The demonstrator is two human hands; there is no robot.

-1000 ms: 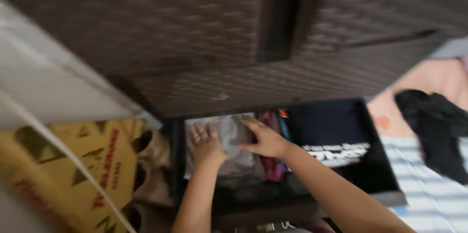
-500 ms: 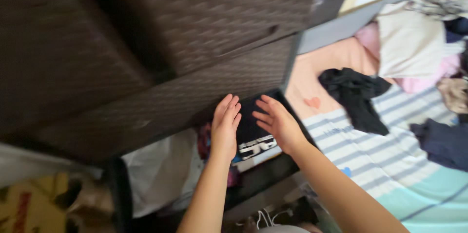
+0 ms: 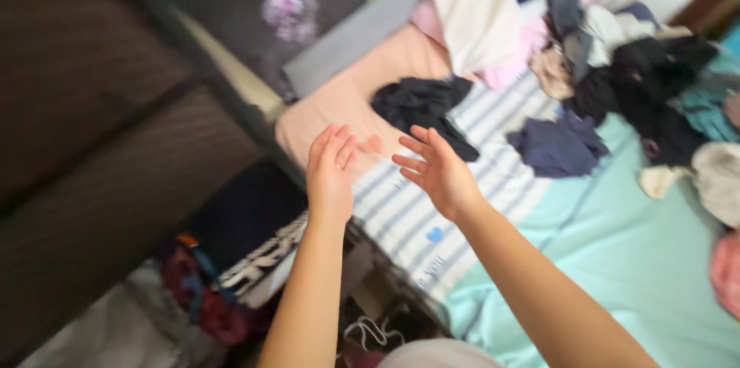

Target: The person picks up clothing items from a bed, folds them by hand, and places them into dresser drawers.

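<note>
My left hand [image 3: 330,171] and my right hand [image 3: 436,170] are both raised in the air, fingers apart, palms facing each other, holding nothing. They hover over the edge of a bed with a striped, pink and mint sheet [image 3: 601,260]. A crumpled black garment [image 3: 422,106] lies on the bed just beyond my fingertips. Below my left forearm is an open dark drawer [image 3: 239,221] holding folded clothes, with a black printed garment on top.
A dark woven-look drawer unit [image 3: 100,152] fills the left side. A heap of mixed clothes [image 3: 617,36] covers the far right of the bed, with a navy garment [image 3: 559,144] lying apart from it. White and reddish fabric [image 3: 154,314] sits in the drawer's near end.
My hands have lifted out of the drawer and swung right, toward the bed. The view has turned from the drawer unit to the bed and its clothes heap.
</note>
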